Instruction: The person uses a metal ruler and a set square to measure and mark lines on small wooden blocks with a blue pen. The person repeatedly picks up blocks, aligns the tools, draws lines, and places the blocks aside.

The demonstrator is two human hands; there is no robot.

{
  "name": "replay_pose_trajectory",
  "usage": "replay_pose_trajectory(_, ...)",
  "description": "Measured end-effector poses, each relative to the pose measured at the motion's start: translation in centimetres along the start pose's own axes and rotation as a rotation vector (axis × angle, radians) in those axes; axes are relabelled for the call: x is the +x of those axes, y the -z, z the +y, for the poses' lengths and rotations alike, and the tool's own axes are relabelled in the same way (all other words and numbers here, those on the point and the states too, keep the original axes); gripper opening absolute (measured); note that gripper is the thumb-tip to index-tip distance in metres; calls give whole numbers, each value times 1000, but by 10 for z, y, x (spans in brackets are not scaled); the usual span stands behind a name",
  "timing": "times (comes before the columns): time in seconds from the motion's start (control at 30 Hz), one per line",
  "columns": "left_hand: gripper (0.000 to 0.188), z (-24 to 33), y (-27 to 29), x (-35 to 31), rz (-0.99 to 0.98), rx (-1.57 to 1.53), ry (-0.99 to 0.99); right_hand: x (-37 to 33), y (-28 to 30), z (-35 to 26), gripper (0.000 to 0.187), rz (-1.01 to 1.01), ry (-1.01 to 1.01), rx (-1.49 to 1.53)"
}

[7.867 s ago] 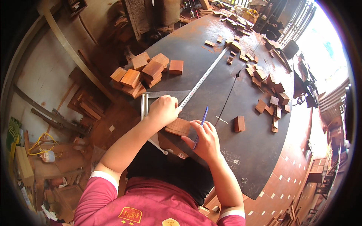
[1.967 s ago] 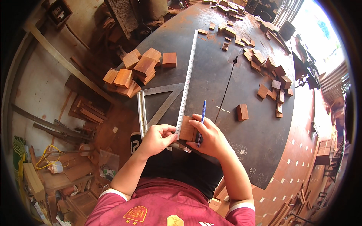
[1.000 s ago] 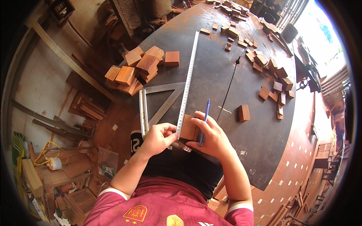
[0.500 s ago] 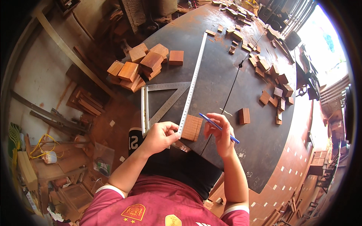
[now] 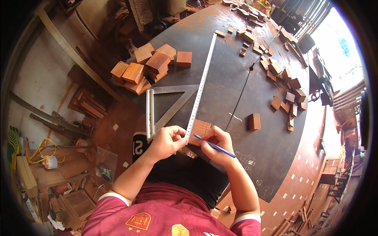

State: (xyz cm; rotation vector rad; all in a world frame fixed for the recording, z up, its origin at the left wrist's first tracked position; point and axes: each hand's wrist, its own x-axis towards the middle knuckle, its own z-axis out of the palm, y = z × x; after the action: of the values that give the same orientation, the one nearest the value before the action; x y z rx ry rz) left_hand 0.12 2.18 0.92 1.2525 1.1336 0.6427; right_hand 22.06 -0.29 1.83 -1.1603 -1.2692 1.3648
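Observation:
My left hand (image 5: 168,142) is closed on the near end of a long metal ruler (image 5: 202,80), which slants away across the dark table. Along the ruler's right edge lies a reddish-brown wooden block (image 5: 201,126) with thin lines across its top. A blue pen (image 5: 219,148) sits between the closed fingers of my right hand (image 5: 219,144), its tip over the block close to the ruler's edge; whether it touches the wood I cannot tell. Part of the block is hidden by my right hand. Left of the ruler rests a metal triangle square (image 5: 173,89), its corner near the ruler.
A pile of wooden blocks (image 5: 158,63) stands at the table's left edge, with a single block (image 5: 184,59) beside it. Another block (image 5: 254,121) stands to the right, across a dark seam (image 5: 241,96). Several offcuts (image 5: 275,67) are scattered over the far right of the table (image 5: 236,74).
My right hand has come down and left with the pen, bringing its tip from above the block's right side to near the ruler. My left hand stays on the ruler.

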Motion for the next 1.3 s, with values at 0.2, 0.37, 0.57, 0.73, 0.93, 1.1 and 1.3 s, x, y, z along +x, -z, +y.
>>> replay_pose_trajectory(0.2, 18, -4, 0, 0, 3, -17, -16, 3, -2, 7, 16, 16, 141, -214)
replay_pose_trajectory(0.37, 18, -3, 0, 1, 16, 8, -12, 4, -3, 5, 15, 7, 214, -288)
replay_pose_trajectory(0.57, 19, -8, 0, 3, 37, 1, -25, 4, -3, 2, 14, -12, 202, -323)
replay_pose_trajectory(0.73, 20, -8, 0, 4, 20, -7, -25, 5, -3, 1, 13, -10, 213, -320)
replay_pose_trajectory(0.93, 20, -12, 0, 4, 30, 13, -40, 5, -3, 1, 13, -14, 208, -315)
replay_pose_trajectory(1.1, 14, -5, 1, 2, 3, 5, 4, 6, -2, -1, 14, -25, 189, -308)
replay_pose_trajectory(1.3, 18, -8, 0, 3, 24, 16, -26, 8, -1, 5, 14, -32, 233, -306)
